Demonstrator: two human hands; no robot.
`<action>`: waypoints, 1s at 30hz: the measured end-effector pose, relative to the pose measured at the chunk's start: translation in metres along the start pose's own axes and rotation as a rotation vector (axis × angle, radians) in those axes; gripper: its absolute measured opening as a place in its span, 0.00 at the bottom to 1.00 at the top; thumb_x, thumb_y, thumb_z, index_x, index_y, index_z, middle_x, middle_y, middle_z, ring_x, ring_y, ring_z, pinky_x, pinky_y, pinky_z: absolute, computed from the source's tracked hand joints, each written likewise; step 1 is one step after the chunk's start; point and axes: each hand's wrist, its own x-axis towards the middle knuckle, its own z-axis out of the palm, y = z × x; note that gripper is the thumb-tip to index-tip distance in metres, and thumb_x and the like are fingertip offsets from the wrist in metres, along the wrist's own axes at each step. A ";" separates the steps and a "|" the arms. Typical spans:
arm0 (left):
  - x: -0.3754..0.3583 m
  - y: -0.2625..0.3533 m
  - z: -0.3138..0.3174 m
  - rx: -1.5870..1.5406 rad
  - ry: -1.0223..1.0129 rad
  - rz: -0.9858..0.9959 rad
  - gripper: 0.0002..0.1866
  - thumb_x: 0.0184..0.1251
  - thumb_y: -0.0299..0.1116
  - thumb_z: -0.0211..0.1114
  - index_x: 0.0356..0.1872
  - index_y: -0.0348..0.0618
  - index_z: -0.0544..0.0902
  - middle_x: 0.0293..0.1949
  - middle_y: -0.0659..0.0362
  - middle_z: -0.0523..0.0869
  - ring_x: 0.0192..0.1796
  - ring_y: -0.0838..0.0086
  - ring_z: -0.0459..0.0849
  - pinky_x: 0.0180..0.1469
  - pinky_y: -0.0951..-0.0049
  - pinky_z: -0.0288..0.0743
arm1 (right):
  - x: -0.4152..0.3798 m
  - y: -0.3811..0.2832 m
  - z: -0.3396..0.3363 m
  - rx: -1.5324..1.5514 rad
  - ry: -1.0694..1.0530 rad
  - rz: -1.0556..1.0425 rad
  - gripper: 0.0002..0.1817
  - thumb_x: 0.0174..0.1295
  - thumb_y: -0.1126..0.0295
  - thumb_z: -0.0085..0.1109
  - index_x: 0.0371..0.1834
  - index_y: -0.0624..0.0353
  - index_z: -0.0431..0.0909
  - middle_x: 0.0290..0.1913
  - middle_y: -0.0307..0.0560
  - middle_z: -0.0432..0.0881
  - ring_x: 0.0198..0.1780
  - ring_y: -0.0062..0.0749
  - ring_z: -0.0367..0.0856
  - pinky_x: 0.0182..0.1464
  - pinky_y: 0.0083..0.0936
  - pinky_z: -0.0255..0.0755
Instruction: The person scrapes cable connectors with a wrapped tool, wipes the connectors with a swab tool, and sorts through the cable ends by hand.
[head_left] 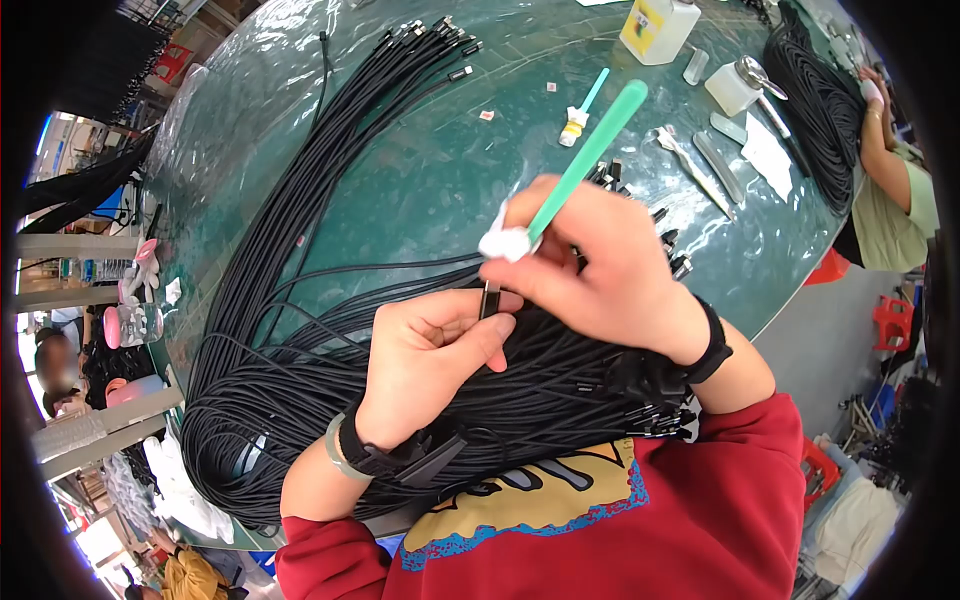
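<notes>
My left hand pinches a black cable connector between thumb and fingers, its metal end pointing up. My right hand grips a green stick, which slants up and away to the right. A wad of white cloth is wrapped around the stick's lower end, right at the connector's tip. Under both hands lies a large looped bundle of black cables. More connector ends of the bundle fan out at the far side of the table.
On the green table stand a white bottle with yellow label and a smaller bottle. Tweezers and a blue-handled stick lie nearby. Another cable coil and a person are at the right.
</notes>
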 end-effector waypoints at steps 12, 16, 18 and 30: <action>0.001 0.008 -0.001 -0.032 -0.039 -0.062 0.03 0.56 0.20 0.58 0.30 0.33 0.79 0.18 0.66 0.77 0.20 0.89 0.72 0.21 0.89 0.59 | -0.001 0.011 -0.004 0.101 -0.052 0.023 0.11 0.45 0.75 0.64 0.31 0.60 0.73 0.23 0.37 0.74 0.17 0.15 0.68 0.18 0.12 0.58; 0.002 0.009 0.002 -0.096 0.008 -0.095 0.03 0.56 0.20 0.58 0.30 0.33 0.79 0.18 0.66 0.77 0.21 0.88 0.73 0.21 0.89 0.60 | -0.002 0.008 -0.006 0.202 -0.019 0.105 0.11 0.45 0.74 0.64 0.31 0.60 0.73 0.23 0.37 0.74 0.17 0.15 0.68 0.18 0.13 0.58; 0.001 0.005 -0.002 -0.044 -0.027 -0.072 0.05 0.56 0.20 0.59 0.33 0.33 0.79 0.19 0.66 0.77 0.22 0.88 0.74 0.21 0.89 0.61 | 0.001 0.009 -0.002 0.110 -0.039 0.013 0.11 0.46 0.74 0.64 0.31 0.60 0.73 0.23 0.37 0.74 0.17 0.14 0.68 0.18 0.13 0.58; 0.002 0.012 0.004 -0.102 -0.019 -0.072 0.08 0.59 0.24 0.56 0.39 0.34 0.77 0.23 0.61 0.80 0.18 0.90 0.67 0.19 0.89 0.57 | -0.004 0.015 -0.005 0.184 0.086 0.126 0.10 0.47 0.76 0.62 0.33 0.60 0.73 0.23 0.35 0.74 0.17 0.12 0.66 0.19 0.11 0.56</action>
